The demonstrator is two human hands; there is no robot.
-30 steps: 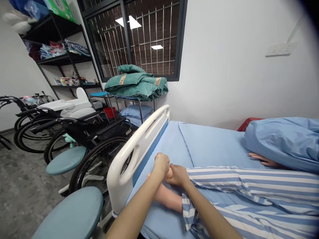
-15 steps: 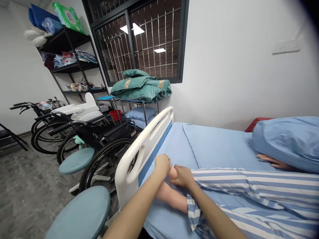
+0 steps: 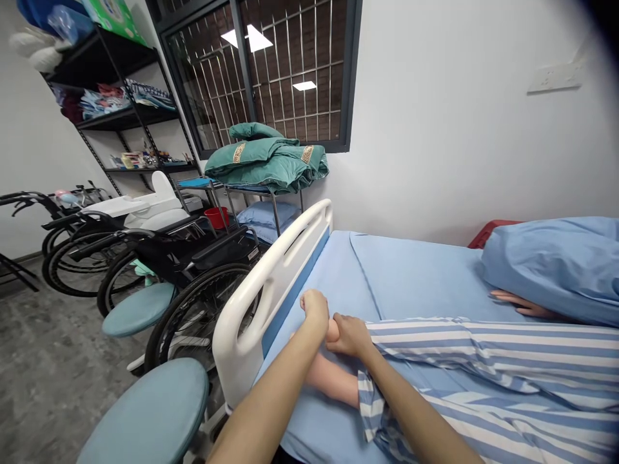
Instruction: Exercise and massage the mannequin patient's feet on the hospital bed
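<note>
A figure that looks like a care manikin lies on the bed, in blue-and-white striped trousers (image 3: 445, 335). My right hand (image 3: 352, 335) is wrapped round the lower leg (image 3: 333, 331) of its far leg, just above the foot. Closed at the foot end of that same leg is my left hand (image 3: 315, 304), its wrist bent; the foot is mostly hidden behind my hand and forearm. The near leg (image 3: 333, 380) rests on the sheet below my hands, bare under its trouser cuff, partly covered by my left forearm.
The white footboard (image 3: 227, 328) stands just left of my hands. Beyond it are stools (image 3: 149, 412) and wheelchairs (image 3: 203, 309). Green folded quilts (image 3: 271, 161) lie on a rack under the window. Blue bedding (image 3: 556, 264) covers the figure's upper part, with one hand (image 3: 525, 303) showing.
My left hand has tilted up and its wrist is bent more at the foot. My right hand keeps its hold on the lower leg. The view has shifted slightly.
</note>
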